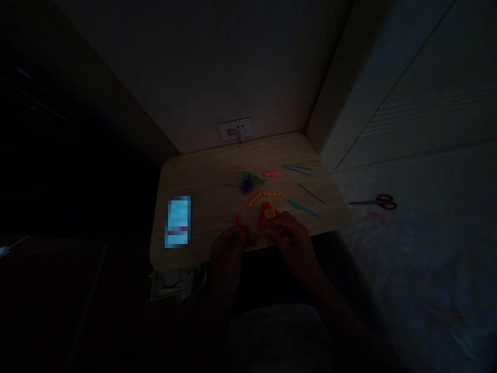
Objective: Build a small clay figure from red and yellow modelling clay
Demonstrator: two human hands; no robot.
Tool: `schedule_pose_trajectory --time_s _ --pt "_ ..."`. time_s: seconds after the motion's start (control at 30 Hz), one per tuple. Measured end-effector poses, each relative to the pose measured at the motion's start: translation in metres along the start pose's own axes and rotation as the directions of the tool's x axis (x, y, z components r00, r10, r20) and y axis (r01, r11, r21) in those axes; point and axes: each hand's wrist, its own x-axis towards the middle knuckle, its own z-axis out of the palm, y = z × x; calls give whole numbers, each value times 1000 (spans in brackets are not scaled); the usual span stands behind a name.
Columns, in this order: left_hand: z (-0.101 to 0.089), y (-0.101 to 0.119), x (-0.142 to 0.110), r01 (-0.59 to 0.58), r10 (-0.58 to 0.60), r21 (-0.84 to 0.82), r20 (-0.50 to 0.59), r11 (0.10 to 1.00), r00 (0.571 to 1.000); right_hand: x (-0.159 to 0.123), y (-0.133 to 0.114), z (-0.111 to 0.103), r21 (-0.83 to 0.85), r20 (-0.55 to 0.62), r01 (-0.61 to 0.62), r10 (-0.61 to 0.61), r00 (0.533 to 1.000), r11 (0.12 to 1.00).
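The light is very dim. My left hand point(227, 248) is closed in a pinch at the near edge of the small wooden table, with a thin red piece of modelling clay point(238, 221) standing up from its fingers. My right hand point(297, 241) is curled beside a red and yellow clay shape point(269, 213), its fingertips bent together in front of it. What those fingertips grip is too dark to make out. A beaded curve of orange-yellow clay point(265, 195) lies just beyond. Behind it are purple clay point(247, 186), green clay point(250, 177) and pink clay point(272, 174).
Several blue modelling tools point(304, 208) lie on the table's right side. A phone with a lit, blurred screen point(178, 221) is at the left. A wall socket point(235, 129) with a plug is behind the table point(209, 166). Scissors point(375, 202) lie to the right.
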Motion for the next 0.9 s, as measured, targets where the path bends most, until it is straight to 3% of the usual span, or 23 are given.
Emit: schedule_pose_trajectory --time_s 0.13,0.27,0.37,0.47,0.67,0.8,0.9 --pt "-7 4 3 -20 20 10 -6 1000 1000 15 1 12 -296 94 133 -109 990 946" --pt "-14 7 4 -61 61 19 -14 998 998 32 -5 24 -683 246 215 -57 968 698" --pt "-16 5 4 -78 78 34 -20 996 997 41 -8 30 -798 330 273 9 944 537" --pt "-17 3 5 -76 78 46 -25 996 997 45 -8 34 -818 392 326 44 919 475" --pt "-19 3 4 -76 76 60 5 995 997 44 -3 30 -785 375 300 30 927 542" --pt "-16 6 3 -97 96 67 16 993 995 42 -5 19 -639 267 263 -112 957 723" --pt "-14 10 0 -148 144 156 37 977 989 40 -9 9 -349 230 316 -246 942 882"
